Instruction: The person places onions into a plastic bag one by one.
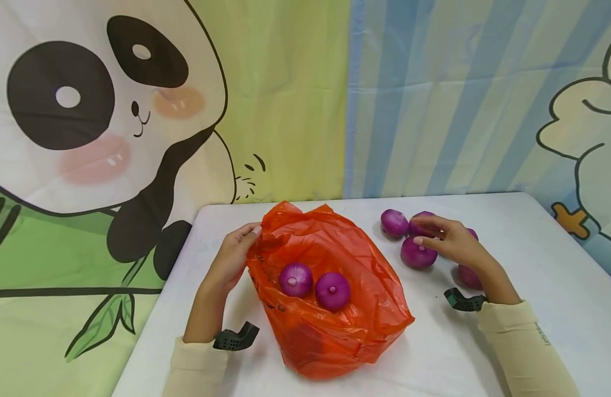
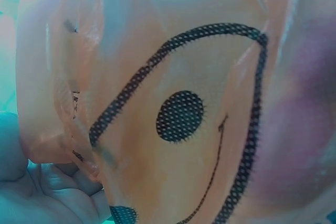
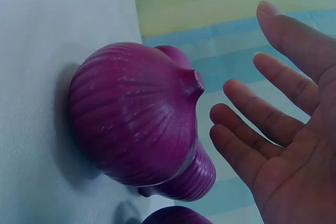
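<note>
My cream sleeves point(image 1: 529, 350) come in nearest, one on each arm, and at each wrist sits a small black camera point(image 1: 236, 337). Between my hands stands the orange-red bag point(image 1: 375, 320), its mouth gaping upward and toward me. A purple shape shows dimly through its front, low down and to the right of my left hand point(image 1: 236, 251). That hand pinches the bag's rim, thumb laid over the edge. From my left wrist I see a black print on the bag's side: a bent outline, an oval and a thin curve.

Inside the bag, just right of my left hand, two onions sit side by side: a paler one point(image 1: 295, 280) and a deeper purple one point(image 1: 332, 291).

My right hand point(image 1: 451, 240) hovers over the loose onions point(image 1: 418, 253), fingers parted and gently bent, holding nothing. From my right wrist, a gap shows between my fingers and the nearest onion. I count five: two under my wrist and palm, partly hidden, and three around and just beyond my fingertips.

Under everything lies the white table point(image 1: 546, 245). Beyond both hands hangs a printed cloth point(image 1: 295, 82), a big panda point(image 1: 122, 110) past my left, blue stripes past my right.
</note>
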Demonstrator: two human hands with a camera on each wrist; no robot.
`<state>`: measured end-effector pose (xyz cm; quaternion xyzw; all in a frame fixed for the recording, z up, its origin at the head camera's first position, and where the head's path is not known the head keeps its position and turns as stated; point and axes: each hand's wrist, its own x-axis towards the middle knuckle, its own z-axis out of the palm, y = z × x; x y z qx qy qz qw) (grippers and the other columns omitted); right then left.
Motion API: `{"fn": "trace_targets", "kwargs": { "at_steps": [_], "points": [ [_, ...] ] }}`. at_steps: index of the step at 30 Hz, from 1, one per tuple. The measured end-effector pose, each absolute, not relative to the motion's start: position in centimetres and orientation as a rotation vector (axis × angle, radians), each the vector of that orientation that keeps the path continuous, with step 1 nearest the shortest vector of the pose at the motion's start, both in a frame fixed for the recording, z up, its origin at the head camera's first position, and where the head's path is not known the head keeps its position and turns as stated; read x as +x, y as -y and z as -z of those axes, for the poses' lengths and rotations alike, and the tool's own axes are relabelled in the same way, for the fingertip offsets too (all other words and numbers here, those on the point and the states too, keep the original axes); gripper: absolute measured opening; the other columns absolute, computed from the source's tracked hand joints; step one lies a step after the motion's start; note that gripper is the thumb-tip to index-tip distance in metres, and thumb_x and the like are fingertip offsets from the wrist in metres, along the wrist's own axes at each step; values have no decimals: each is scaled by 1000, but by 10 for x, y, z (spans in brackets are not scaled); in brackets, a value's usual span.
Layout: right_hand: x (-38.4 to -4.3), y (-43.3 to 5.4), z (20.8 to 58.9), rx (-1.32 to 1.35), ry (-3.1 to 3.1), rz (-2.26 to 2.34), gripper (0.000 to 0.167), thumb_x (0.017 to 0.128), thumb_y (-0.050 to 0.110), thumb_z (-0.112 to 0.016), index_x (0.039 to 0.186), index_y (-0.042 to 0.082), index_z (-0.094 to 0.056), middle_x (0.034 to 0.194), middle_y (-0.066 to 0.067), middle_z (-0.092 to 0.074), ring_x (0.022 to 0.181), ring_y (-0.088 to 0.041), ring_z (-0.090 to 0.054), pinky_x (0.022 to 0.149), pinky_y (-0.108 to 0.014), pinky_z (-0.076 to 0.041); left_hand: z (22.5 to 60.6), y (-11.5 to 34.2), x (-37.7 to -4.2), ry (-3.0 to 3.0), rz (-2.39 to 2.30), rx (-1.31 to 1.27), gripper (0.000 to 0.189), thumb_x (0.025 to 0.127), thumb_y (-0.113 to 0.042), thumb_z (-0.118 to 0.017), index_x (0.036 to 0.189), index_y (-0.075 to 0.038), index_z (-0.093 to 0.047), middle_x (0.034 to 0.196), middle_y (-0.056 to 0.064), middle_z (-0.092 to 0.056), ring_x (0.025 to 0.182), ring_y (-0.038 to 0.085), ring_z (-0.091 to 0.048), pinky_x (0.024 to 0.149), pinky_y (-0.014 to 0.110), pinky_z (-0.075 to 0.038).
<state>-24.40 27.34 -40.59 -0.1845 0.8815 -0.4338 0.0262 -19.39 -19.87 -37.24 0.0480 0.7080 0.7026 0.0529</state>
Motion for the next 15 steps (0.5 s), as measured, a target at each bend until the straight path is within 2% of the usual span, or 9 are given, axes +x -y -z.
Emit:
{"fn": "trace_targets", "kwargs": {
  "at_steps": [5, 9, 15],
  "points": [
    [-243, -276, 409, -521, -2762, 1248, 60, 88, 35, -72, 137, 5, -53, 133, -20, -55, 124, -40, -49, 90, -48, -48, 373, 199, -193, -2146, -2143, 154, 45, 102, -35, -51, 129, 0, -54, 121, 16, -57, 109, 27, -58, 92, 33, -50],
    [-244, -276, 413, -529, -2773, 1196, 62, 86, 37, -74, 137, 7, -55, 134, -21, -53, 126, -43, -46, 92, -52, -46, 372, 199, -193, -2148, -2147, 167, 44, 102, -34, -50, 129, 1, -55, 120, 16, -57, 108, 27, -58, 92, 33, -51],
    [-245, -275, 420, -566, -2785, 1090, 60, 85, 34, -77, 137, 13, -56, 133, -22, -52, 122, -44, -47, 92, -58, -46, 371, 199, -193, -2138, -2159, 173, 43, 102, -33, -50, 128, 2, -55, 119, 17, -58, 107, 27, -59, 92, 33, -51]
  ]
}}
